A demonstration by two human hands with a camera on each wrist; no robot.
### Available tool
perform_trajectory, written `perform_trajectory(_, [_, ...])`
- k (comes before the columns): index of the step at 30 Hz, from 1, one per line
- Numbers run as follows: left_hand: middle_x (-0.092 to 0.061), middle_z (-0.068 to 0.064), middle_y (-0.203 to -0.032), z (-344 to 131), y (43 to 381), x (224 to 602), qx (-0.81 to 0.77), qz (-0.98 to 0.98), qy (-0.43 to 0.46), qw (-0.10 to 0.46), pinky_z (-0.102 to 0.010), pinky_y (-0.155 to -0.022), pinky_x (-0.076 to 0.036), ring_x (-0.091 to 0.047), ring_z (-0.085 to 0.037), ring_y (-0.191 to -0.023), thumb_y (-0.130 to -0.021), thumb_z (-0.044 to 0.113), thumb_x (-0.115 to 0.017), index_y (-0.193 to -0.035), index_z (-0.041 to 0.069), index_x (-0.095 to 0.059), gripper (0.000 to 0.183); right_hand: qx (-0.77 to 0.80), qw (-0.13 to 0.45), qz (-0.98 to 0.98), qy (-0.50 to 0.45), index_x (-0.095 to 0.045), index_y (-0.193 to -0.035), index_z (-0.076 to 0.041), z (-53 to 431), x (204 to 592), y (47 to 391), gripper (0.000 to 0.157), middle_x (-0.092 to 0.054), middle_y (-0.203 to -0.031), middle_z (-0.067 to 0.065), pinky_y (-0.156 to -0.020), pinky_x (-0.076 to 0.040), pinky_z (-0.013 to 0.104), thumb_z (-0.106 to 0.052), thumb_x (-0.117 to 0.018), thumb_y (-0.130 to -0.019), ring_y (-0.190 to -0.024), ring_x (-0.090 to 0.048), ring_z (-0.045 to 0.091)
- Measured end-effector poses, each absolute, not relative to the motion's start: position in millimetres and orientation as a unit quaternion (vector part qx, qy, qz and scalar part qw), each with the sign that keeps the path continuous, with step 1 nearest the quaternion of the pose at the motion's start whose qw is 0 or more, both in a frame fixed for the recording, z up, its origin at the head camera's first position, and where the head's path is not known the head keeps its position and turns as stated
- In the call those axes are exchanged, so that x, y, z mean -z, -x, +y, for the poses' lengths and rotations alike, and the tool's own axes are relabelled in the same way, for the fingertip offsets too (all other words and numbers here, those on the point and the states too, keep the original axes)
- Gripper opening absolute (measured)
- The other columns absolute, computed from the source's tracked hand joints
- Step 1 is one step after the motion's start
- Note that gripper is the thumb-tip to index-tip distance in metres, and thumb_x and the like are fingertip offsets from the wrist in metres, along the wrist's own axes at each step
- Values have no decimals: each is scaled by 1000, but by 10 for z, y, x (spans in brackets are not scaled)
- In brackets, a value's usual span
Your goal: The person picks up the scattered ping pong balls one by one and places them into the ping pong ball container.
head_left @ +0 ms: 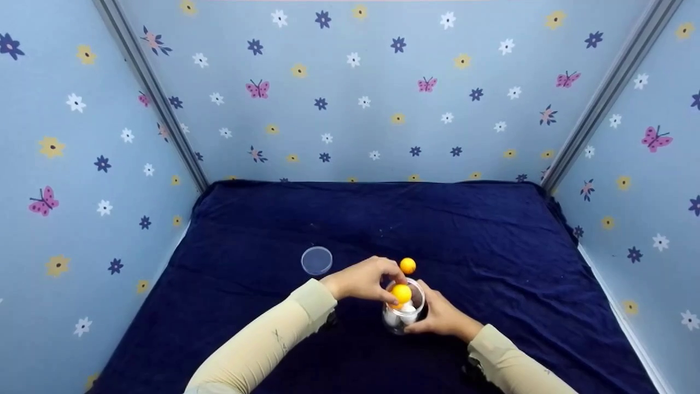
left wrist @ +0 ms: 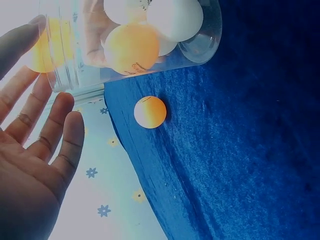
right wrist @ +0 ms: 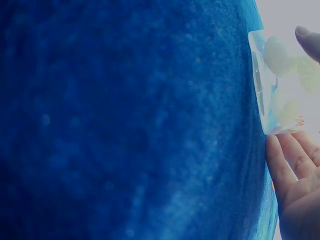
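Note:
A clear plastic jar (head_left: 395,323) stands upright on the dark blue cloth with white and orange ping-pong balls inside. My right hand (head_left: 442,314) grips its right side, thumb in front and fingers behind. At the jar's mouth, my left hand (head_left: 372,280) pinches an orange ping-pong ball (head_left: 402,294) between thumb and fingers. The left wrist view shows white balls (left wrist: 175,17) and an orange ball (left wrist: 132,48) through the jar wall. Another orange ball (head_left: 408,266) lies on the cloth just behind the jar. The right wrist view is washed out around the jar (right wrist: 261,82).
A round clear lid (head_left: 316,260) lies on the cloth to the left of the jar. Dark blue cloth (head_left: 492,235) with some wrinkles covers the table. Flower-patterned walls (head_left: 350,82) enclose its back and both sides.

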State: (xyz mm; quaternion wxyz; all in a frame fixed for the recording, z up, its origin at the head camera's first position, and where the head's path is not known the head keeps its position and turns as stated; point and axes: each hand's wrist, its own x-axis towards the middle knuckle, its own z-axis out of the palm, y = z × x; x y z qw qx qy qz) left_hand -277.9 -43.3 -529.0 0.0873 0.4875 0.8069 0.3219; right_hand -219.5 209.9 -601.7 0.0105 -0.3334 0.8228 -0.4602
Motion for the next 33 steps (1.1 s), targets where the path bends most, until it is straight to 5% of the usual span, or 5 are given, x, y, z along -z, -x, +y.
perform_trajectory(7, [-78, -7, -112, -442, 2778, 5294, -306, 812, -489, 91, -27, -93, -56, -68, -18, -98, -87, 20, -92, -116, 8, -80, 33, 463, 9, 820, 335, -56, -134, 2, 2097, 6031, 2195, 83, -77, -120, 12, -94, -61, 35, -11, -103, -66, -105, -69, 8])
perform_trajectory(11, [-78, -11, -109, -447, 2785, 5304, -313, 805, -495, 96, -34, -93, -60, -69, -22, -97, -87, 18, -91, -115, 4, -79, 34, 460, 10, 823, 333, -56, -134, 6, 2091, 6029, 2192, 84, -77, -120, 13, -94, -61, 37, -12, -103, -66, -106, -70, 9])
perform_trajectory(21, [-79, -11, -109, -464, 2788, 5328, -321, 798, -504, 79, -42, -90, -62, -71, -25, -96, -87, 19, -90, -116, 1, -78, 36, 463, 9, 817, 344, -56, -130, 14, 2098, 6105, 2239, 83, -76, -121, 18, -96, -61, 47, -12, -103, -67, -106, -74, 43])
perform_trajectory(33, [-73, -14, -120, -521, 2760, 5413, -383, 798, -459, 72, -47, -88, -65, -73, -27, -102, -89, 17, -89, -123, 1, -76, 40, 448, 8, 828, 336, -56, -140, -3, 2200, 6430, 2371, 93, -75, -127, 7, -99, -60, 40, -27, -106, -66, -111, -74, 26])
